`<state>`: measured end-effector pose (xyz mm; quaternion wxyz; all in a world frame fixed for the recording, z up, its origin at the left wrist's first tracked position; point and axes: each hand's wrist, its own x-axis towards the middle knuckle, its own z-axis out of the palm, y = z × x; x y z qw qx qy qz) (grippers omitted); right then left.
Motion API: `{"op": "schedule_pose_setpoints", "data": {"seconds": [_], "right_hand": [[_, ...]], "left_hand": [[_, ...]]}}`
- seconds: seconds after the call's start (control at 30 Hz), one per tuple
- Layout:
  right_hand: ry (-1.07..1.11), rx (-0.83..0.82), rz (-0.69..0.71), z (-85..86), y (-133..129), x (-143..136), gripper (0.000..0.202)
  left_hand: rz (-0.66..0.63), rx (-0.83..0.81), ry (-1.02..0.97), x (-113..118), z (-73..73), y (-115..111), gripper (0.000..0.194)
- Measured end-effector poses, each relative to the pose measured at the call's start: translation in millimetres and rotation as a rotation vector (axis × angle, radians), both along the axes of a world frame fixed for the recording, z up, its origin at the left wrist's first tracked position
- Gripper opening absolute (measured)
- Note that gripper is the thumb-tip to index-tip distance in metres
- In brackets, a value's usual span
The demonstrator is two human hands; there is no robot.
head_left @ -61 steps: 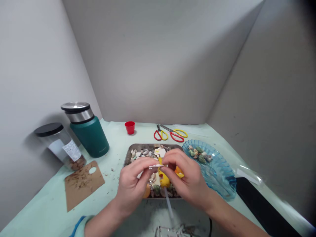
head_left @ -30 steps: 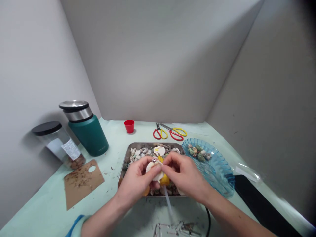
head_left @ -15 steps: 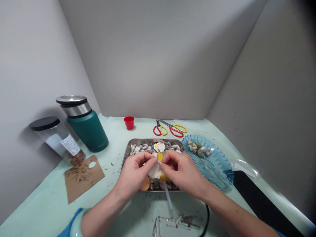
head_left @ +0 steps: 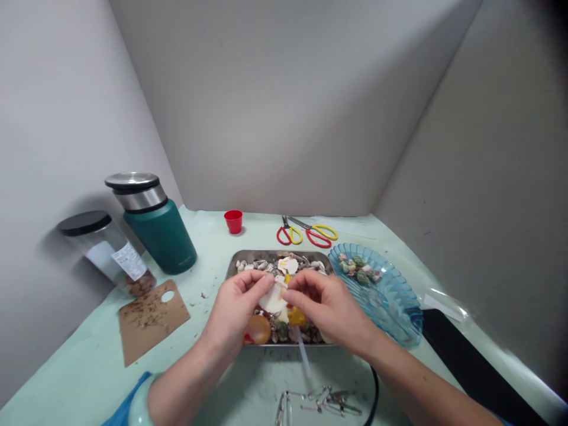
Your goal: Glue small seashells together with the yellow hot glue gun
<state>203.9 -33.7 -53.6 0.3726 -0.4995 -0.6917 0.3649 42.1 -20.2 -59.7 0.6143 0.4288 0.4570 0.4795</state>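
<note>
My left hand [head_left: 239, 299] is closed in a pinch at the upper edge of a flat white shell [head_left: 271, 300], above a metal tray [head_left: 230, 271]. Just right of it, my right hand [head_left: 322, 299] is pinched too, its fingertips close to the shell's right edge. What the right fingers hold, if anything, is too small to make out. Beneath both hands the tray is full of small shells [head_left: 318, 266], with a yellow piece [head_left: 296, 317] and an orange disc [head_left: 258, 329] near the front.
A white stick [head_left: 303, 355] juts over the tray's front rim, above metal clips [head_left: 337, 402]. On the right lies a blue dish [head_left: 397, 296] holding shells. Scissors [head_left: 319, 235] and a red cup [head_left: 233, 221] stand behind; a green bottle [head_left: 162, 234], jar [head_left: 110, 251] and brown board [head_left: 155, 322] are left.
My hands have drawn slightly apart, the left one moving left. More of the white shell and the orange disc shows between and below them.
</note>
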Motion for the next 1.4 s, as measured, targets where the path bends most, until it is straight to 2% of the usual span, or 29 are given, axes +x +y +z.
{"op": "schedule_pose_setpoints", "data": {"seconds": [0.53,0.9,1.07,1.4], "right_hand": [[-0.03,-0.044,0.009,-1.7,-2.9,-4.7,0.015],[0.13,-0.256,0.005,-6.6,3.9,-4.9,0.021],[0.163,-0.273,0.0,-6.3,4.1,-4.8,0.02],[0.117,-0.254,-0.001,-5.3,2.9,-5.9,0.019]], "left_hand": [[0.036,-0.024,-0.068,1.8,0.7,0.1,0.024],[-0.031,-0.034,-0.096,1.5,2.4,-0.4,0.029],[-0.018,-0.046,-0.099,1.7,2.7,1.1,0.032],[-0.041,-0.054,-0.071,-0.2,1.5,-1.2,0.025]]}}
